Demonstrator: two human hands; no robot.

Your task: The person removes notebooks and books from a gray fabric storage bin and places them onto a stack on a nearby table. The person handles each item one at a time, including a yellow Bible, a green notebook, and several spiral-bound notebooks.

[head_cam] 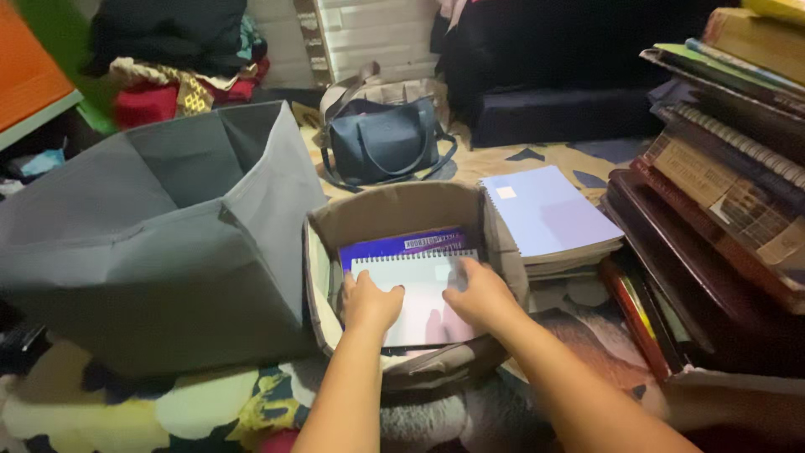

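Note:
A white spiral notebook [419, 289] lies flat inside a small brown fabric bin [394, 210], on top of a purple-blue book [394, 247]. My left hand [369, 302] rests on the notebook's left edge, fingers spread. Fingers also apart, my right hand [480, 294] presses on the notebook's right side. Both arms reach in from the bottom of the view. Neither hand grips the notebook.
A large grey fabric box [159, 243] stands open at the left. A stack of lilac-covered notebooks [549, 218] sits right of the bin. Tall piles of books [721, 193] fill the right side. A dark blue handbag [384, 141] lies behind, with clothes [176, 67] at the back left.

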